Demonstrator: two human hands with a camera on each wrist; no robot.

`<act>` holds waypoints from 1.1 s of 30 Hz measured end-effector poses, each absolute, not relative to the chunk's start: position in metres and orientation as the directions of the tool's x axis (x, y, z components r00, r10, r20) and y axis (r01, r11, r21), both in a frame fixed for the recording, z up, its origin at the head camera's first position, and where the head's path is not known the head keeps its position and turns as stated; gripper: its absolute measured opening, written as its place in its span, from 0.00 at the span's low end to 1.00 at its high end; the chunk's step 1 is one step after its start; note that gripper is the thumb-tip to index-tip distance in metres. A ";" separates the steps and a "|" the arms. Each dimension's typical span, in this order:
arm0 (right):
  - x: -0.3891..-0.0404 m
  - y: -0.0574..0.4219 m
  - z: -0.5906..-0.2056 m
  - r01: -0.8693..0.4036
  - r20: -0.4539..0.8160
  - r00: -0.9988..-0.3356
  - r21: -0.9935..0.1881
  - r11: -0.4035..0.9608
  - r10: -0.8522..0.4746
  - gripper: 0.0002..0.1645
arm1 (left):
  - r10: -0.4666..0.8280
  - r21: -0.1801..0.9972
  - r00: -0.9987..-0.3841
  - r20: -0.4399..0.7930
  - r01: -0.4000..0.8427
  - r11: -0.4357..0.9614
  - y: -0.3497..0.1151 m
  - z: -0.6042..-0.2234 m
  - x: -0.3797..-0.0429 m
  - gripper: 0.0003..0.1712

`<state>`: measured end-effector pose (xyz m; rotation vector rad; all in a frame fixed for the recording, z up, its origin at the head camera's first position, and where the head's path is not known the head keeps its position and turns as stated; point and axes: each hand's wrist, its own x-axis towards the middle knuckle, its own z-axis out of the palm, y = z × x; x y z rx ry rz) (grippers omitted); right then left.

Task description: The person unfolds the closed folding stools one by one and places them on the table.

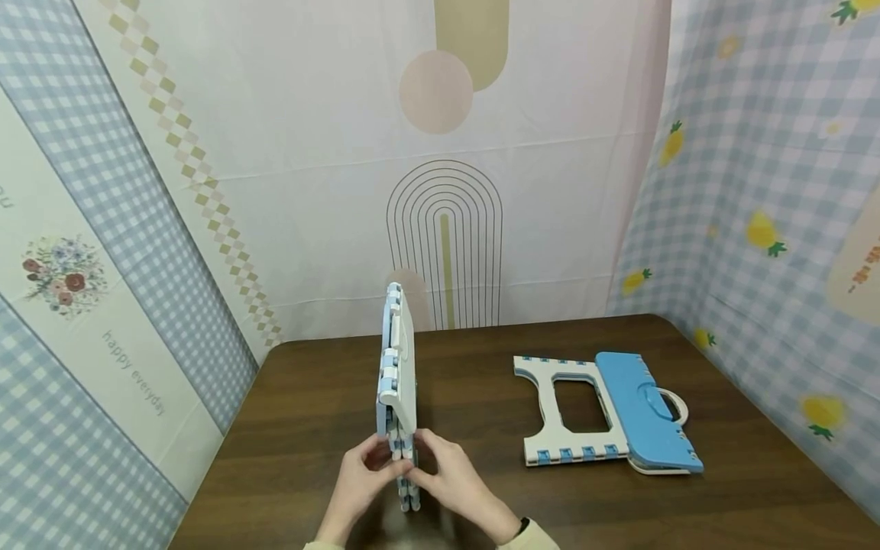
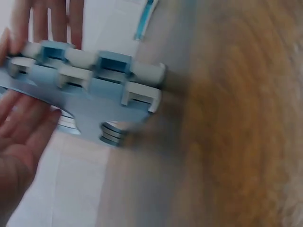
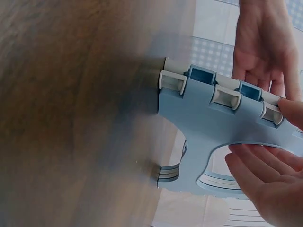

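A folded blue-and-white folding stool (image 1: pixel 397 367) is held upright, edge-on to me, at the front of the table, with its leg ends down close over the wood. My left hand (image 1: pixel 360 485) grips its hinged leg edge from the left, the thumb across the hinges. From the right, my right hand (image 1: pixel 450 477) holds the same edge, its thumb near the left one. In the right wrist view, fingers of the right hand (image 3: pixel 272 175) reach into the cut-out of the blue leg panel (image 3: pixel 199 109). White and blue hinge knuckles (image 2: pixel 78 59) line the edge in the left wrist view.
A second folded stool (image 1: pixel 646 412), with a blue seat, white legs and a carry handle (image 1: pixel 677 405), lies flat on the right of the brown table (image 1: pixel 309 428). Printed cloths (image 1: pixel 316 99) hang behind the table and along both sides.
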<state>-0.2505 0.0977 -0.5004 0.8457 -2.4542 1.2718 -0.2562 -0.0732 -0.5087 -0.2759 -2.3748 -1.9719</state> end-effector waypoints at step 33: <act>-0.253 0.107 -0.497 -0.569 0.419 -0.814 -0.713 0.409 -0.402 0.22 | 0.044 0.907 -0.964 0.263 0.263 0.330 -0.076 -0.513 -0.252 0.28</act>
